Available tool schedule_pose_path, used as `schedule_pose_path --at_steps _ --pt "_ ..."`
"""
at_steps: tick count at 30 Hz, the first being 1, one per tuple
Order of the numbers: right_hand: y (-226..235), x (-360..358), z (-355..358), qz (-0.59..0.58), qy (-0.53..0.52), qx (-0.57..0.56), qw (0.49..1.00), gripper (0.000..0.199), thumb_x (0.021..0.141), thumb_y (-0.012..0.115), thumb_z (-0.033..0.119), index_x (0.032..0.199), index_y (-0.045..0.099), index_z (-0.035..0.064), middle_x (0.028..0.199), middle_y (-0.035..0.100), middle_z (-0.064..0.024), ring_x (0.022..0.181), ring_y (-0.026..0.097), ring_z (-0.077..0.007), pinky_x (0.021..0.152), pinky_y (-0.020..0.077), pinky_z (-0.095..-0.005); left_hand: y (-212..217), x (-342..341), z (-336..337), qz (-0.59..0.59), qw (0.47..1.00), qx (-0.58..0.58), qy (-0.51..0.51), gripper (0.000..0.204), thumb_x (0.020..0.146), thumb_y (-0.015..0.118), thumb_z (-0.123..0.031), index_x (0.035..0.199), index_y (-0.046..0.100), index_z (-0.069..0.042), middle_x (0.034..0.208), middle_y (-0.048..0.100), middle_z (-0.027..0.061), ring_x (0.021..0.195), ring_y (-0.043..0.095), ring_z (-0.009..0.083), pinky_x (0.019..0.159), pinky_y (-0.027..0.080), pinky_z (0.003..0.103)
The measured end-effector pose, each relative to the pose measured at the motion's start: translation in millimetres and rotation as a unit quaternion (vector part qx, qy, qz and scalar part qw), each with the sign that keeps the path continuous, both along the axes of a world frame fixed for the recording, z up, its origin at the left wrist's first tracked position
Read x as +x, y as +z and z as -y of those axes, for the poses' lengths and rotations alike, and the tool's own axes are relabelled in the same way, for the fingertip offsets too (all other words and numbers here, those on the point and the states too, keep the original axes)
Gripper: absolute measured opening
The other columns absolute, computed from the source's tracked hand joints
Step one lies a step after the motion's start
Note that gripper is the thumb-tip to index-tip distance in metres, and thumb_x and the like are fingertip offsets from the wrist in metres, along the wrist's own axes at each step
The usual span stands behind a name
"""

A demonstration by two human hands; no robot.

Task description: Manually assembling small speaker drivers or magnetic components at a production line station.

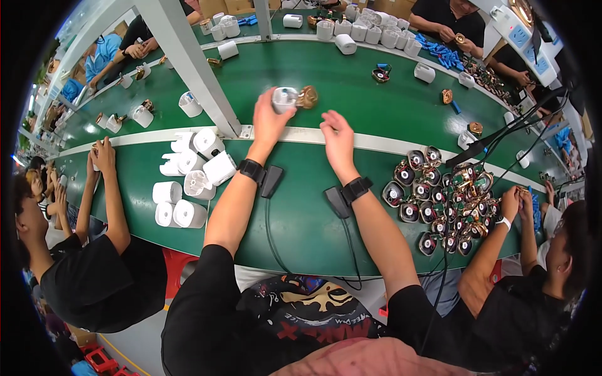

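Over the green belt beyond the metal rail, my left hand (271,116) grips a white plastic housing (285,99), its open end toward me. A copper-coloured round part (308,97) sits at the housing's right side, blurred; whether it is attached I cannot tell. My right hand (338,135) is a little apart to the right, fingers loosely curled and spread, with nothing in them. Both wrists wear black straps with a black block and a cable. Several white housings (189,214) stand and lie left of my left forearm. Right of my right forearm lies a cluster of copper-rimmed round assemblies (433,194) with wires.
A white metal post (194,62) rises from the rail at left. Black cables (520,125) hang over the right side near a power strip (525,44). White housings and blue cylinders (442,53) line the far edge. Co-workers sit on both sides and opposite.
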State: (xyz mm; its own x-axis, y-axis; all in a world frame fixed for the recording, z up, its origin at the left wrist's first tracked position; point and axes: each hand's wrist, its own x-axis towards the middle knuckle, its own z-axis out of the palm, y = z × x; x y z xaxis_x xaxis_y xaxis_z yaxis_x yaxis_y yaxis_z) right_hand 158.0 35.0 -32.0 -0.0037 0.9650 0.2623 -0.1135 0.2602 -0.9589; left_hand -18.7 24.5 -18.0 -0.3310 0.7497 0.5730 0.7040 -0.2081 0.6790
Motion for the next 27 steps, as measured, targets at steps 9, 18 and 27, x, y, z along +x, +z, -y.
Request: schedule_pose_path --at_steps 9,18,27 --pt "2.7 -0.4 8.2 0.151 0.123 0.025 0.981 0.015 0.089 0.061 0.007 0.100 0.065 -0.0034 0.090 0.070 -0.0101 0.084 0.066 -0.0166 0.077 0.0510 -0.0282 -10.8 -8.4 3.6 0.025 0.993 -0.078 0.090 0.070 0.066 0.078 -0.014 0.127 0.048 -0.001 0.116 0.059 0.0190 0.110 0.056 0.0376 0.094 0.046 0.043" --pt "3.7 0.4 9.3 0.183 0.128 0.030 0.974 0.014 0.090 0.060 0.006 0.099 0.064 -0.0041 0.090 0.070 -0.0098 0.085 0.067 -0.0156 0.078 0.0503 -0.0269 -11.4 -7.4 8.2 0.056 0.989 -0.082 0.112 0.074 0.066 0.077 -0.011 0.131 0.042 -0.002 0.114 0.062 0.0201 0.104 0.062 0.0358 0.089 0.050 0.040" --pt "6.9 1.1 5.5 0.146 0.147 0.017 0.978 0.014 0.090 0.060 0.006 0.097 0.064 -0.0039 0.089 0.070 -0.0100 0.086 0.067 -0.0149 0.078 0.0504 -0.0262 -11.7 -9.5 4.9 0.094 0.992 -0.076 0.034 0.068 0.067 0.076 -0.013 0.127 0.046 -0.003 0.115 0.061 0.0189 0.105 0.062 0.0344 0.090 0.050 0.042"
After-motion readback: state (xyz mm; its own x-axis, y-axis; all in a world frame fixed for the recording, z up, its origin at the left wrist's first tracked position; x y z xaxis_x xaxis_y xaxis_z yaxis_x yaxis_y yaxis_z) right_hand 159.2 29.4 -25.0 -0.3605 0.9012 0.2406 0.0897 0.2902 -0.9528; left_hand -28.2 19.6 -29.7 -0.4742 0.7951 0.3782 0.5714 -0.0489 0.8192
